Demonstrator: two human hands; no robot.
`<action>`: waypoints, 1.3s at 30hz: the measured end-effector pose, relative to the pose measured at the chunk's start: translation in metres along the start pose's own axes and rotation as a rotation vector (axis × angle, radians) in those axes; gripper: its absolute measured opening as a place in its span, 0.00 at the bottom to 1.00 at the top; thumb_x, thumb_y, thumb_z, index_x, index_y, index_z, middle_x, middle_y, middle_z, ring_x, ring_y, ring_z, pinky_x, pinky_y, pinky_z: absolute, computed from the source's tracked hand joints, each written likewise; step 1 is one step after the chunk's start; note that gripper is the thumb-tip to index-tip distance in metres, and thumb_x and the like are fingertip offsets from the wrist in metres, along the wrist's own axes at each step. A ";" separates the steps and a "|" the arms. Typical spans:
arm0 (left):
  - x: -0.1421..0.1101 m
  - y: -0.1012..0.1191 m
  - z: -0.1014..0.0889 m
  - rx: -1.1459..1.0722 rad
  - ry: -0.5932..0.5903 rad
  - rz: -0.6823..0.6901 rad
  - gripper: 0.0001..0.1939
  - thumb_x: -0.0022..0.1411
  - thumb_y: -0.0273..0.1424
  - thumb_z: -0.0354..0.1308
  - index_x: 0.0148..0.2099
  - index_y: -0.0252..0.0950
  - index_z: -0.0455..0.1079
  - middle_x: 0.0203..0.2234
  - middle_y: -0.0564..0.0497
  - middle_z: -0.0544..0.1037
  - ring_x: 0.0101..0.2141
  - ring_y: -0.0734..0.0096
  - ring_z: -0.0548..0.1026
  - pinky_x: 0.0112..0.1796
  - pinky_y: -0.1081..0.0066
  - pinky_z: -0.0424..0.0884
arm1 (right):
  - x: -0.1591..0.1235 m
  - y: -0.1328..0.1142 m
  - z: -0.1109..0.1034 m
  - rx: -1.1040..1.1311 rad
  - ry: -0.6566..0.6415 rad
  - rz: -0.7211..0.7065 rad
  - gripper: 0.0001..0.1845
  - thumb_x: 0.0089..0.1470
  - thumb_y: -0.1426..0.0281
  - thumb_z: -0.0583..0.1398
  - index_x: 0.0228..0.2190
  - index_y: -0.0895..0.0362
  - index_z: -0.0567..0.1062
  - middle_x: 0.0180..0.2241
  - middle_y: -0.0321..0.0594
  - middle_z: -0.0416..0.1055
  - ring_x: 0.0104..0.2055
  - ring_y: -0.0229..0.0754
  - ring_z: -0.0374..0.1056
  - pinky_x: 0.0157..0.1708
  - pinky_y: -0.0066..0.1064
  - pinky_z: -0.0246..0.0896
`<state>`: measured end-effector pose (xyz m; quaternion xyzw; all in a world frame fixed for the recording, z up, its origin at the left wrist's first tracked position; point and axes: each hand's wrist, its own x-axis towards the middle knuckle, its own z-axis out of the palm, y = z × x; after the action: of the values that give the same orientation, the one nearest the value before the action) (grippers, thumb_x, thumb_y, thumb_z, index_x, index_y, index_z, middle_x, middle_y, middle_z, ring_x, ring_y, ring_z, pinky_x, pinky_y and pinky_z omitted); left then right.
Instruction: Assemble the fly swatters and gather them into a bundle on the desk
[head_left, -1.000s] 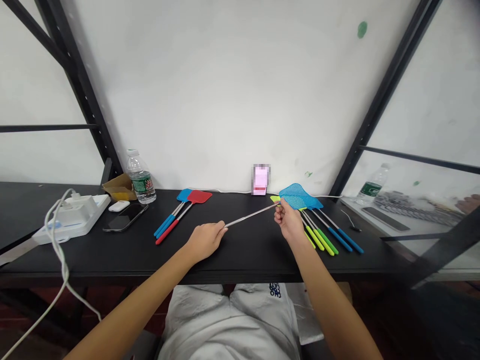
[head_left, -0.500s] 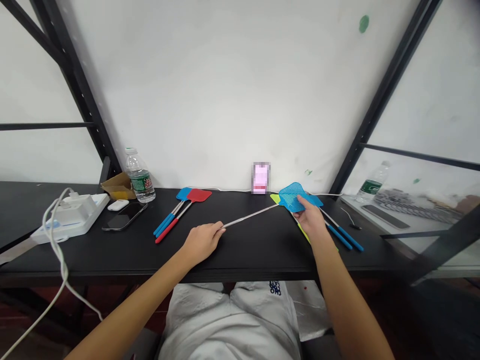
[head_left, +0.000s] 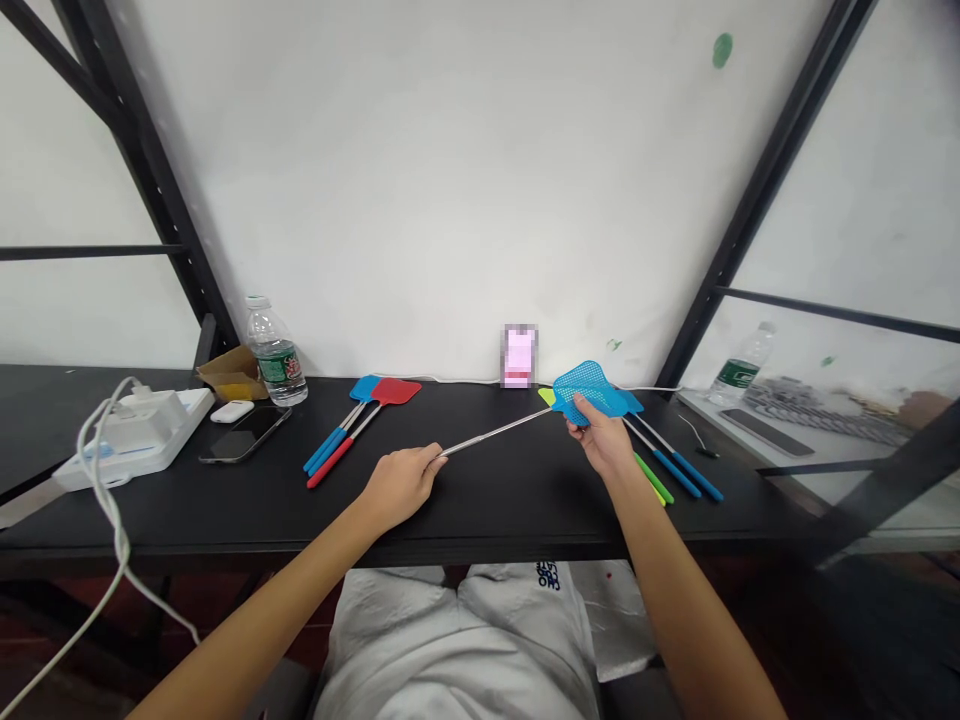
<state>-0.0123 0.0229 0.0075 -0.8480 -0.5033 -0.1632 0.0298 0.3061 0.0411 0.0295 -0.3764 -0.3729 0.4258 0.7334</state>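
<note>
A blue fly swatter (head_left: 583,385) with a metal shaft is stretched between my hands above the desk. My left hand (head_left: 405,480) is closed round its handle end, with the grip hidden inside the fist. My right hand (head_left: 602,440) pinches the perforated blue head, thumb on its face and fingers behind. Under and beside that hand lie more swatters: blue handles (head_left: 686,470) point toward me, and green handles (head_left: 655,478) are partly covered by the wrist. To the left rest two blue swatters (head_left: 326,450) beside a red swatter (head_left: 395,391).
At the left are a power strip (head_left: 161,445) with white cables, a phone (head_left: 246,436), a small white case (head_left: 232,411), a cardboard box (head_left: 232,375) and a water bottle (head_left: 277,355). A lit phone (head_left: 519,358) leans on the wall. A glossy panel (head_left: 840,350) stands right.
My right hand has moved from the shaft's junction with the swatter head rightward onto the head itself. My left hand keeps its hold, almost still.
</note>
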 end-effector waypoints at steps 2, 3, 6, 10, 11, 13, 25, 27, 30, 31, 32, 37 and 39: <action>0.000 0.000 0.002 0.010 0.012 0.008 0.16 0.72 0.38 0.38 0.36 0.40 0.63 0.29 0.51 0.76 0.31 0.66 0.74 0.29 0.71 0.57 | -0.001 0.000 0.001 0.006 -0.016 -0.004 0.21 0.37 0.61 0.73 0.27 0.58 0.71 0.22 0.34 0.70 0.19 0.33 0.62 0.15 0.24 0.51; 0.001 -0.001 0.003 0.016 0.018 0.010 0.16 0.72 0.38 0.38 0.36 0.40 0.63 0.28 0.51 0.76 0.31 0.66 0.74 0.29 0.71 0.56 | -0.001 0.001 0.002 0.009 -0.022 -0.006 0.21 0.38 0.60 0.73 0.27 0.58 0.71 0.22 0.34 0.70 0.19 0.32 0.61 0.15 0.24 0.51; 0.001 -0.002 0.005 0.031 0.033 0.016 0.16 0.72 0.38 0.38 0.35 0.40 0.62 0.28 0.51 0.76 0.30 0.66 0.74 0.28 0.71 0.56 | -0.002 0.003 0.005 0.017 -0.012 -0.020 0.20 0.38 0.61 0.73 0.26 0.58 0.71 0.22 0.34 0.70 0.19 0.32 0.62 0.15 0.23 0.51; 0.002 -0.004 0.007 0.038 0.041 0.017 0.16 0.72 0.38 0.38 0.35 0.40 0.61 0.28 0.52 0.75 0.30 0.66 0.74 0.28 0.70 0.55 | -0.002 0.005 0.007 0.021 0.009 -0.039 0.20 0.38 0.61 0.73 0.27 0.58 0.72 0.22 0.34 0.70 0.21 0.33 0.63 0.16 0.23 0.52; 0.002 -0.004 0.007 0.036 0.041 0.017 0.16 0.72 0.37 0.38 0.35 0.40 0.61 0.28 0.52 0.75 0.30 0.66 0.74 0.28 0.70 0.54 | -0.002 0.006 0.007 0.020 0.010 -0.042 0.20 0.38 0.61 0.73 0.27 0.58 0.72 0.22 0.34 0.70 0.21 0.33 0.64 0.16 0.23 0.52; 0.002 -0.004 0.007 0.030 0.041 0.019 0.16 0.72 0.37 0.37 0.35 0.40 0.61 0.28 0.52 0.75 0.30 0.66 0.73 0.28 0.70 0.54 | -0.002 0.006 0.008 0.020 0.010 -0.043 0.20 0.38 0.61 0.73 0.27 0.58 0.72 0.22 0.34 0.70 0.22 0.34 0.65 0.16 0.23 0.52; 0.001 -0.004 0.006 -0.034 0.070 -0.013 0.15 0.71 0.38 0.39 0.33 0.39 0.61 0.25 0.52 0.73 0.28 0.67 0.71 0.29 0.70 0.54 | -0.021 0.024 0.052 -0.012 0.010 -0.105 0.17 0.43 0.61 0.69 0.25 0.57 0.70 0.20 0.33 0.68 0.19 0.33 0.62 0.15 0.24 0.50; 0.001 -0.005 0.007 -0.039 0.082 -0.006 0.15 0.71 0.37 0.39 0.33 0.39 0.60 0.25 0.52 0.73 0.28 0.67 0.71 0.29 0.70 0.54 | -0.024 0.025 0.053 -0.013 0.005 -0.097 0.16 0.44 0.61 0.69 0.25 0.57 0.70 0.19 0.32 0.68 0.19 0.33 0.61 0.15 0.24 0.49; 0.001 -0.005 0.009 -0.050 0.097 0.003 0.15 0.71 0.37 0.40 0.33 0.39 0.60 0.25 0.53 0.73 0.28 0.67 0.71 0.29 0.70 0.54 | -0.028 0.026 0.056 -0.018 0.004 -0.076 0.17 0.44 0.61 0.69 0.24 0.57 0.69 0.18 0.32 0.67 0.18 0.32 0.61 0.15 0.24 0.49; 0.001 -0.005 0.009 -0.054 0.098 0.006 0.15 0.71 0.37 0.40 0.34 0.39 0.60 0.25 0.53 0.73 0.28 0.67 0.71 0.29 0.70 0.54 | -0.030 0.027 0.057 -0.024 0.005 -0.070 0.17 0.44 0.60 0.68 0.24 0.57 0.69 0.18 0.32 0.67 0.18 0.33 0.61 0.15 0.24 0.49; 0.001 -0.004 0.008 -0.058 0.097 0.009 0.15 0.71 0.37 0.40 0.34 0.39 0.60 0.25 0.52 0.73 0.28 0.67 0.71 0.29 0.70 0.54 | -0.032 0.028 0.059 -0.030 0.006 -0.066 0.17 0.44 0.60 0.68 0.24 0.57 0.69 0.18 0.32 0.67 0.18 0.32 0.61 0.15 0.24 0.49; 0.001 -0.001 0.006 -0.069 0.095 0.003 0.15 0.71 0.37 0.40 0.33 0.39 0.61 0.25 0.52 0.73 0.27 0.67 0.71 0.29 0.71 0.54 | -0.041 0.038 0.072 -0.047 -0.024 -0.072 0.17 0.46 0.59 0.67 0.24 0.57 0.68 0.18 0.32 0.67 0.17 0.32 0.60 0.15 0.24 0.49; 0.001 0.000 0.006 -0.073 0.094 0.000 0.15 0.71 0.37 0.41 0.33 0.39 0.61 0.25 0.52 0.73 0.27 0.67 0.71 0.28 0.71 0.54 | -0.045 0.042 0.076 -0.054 -0.039 -0.079 0.17 0.47 0.59 0.67 0.25 0.57 0.68 0.18 0.32 0.67 0.17 0.32 0.60 0.15 0.24 0.49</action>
<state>-0.0105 0.0255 0.0022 -0.8401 -0.4948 -0.2212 0.0223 0.2092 0.0333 0.0160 -0.3728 -0.4131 0.3935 0.7318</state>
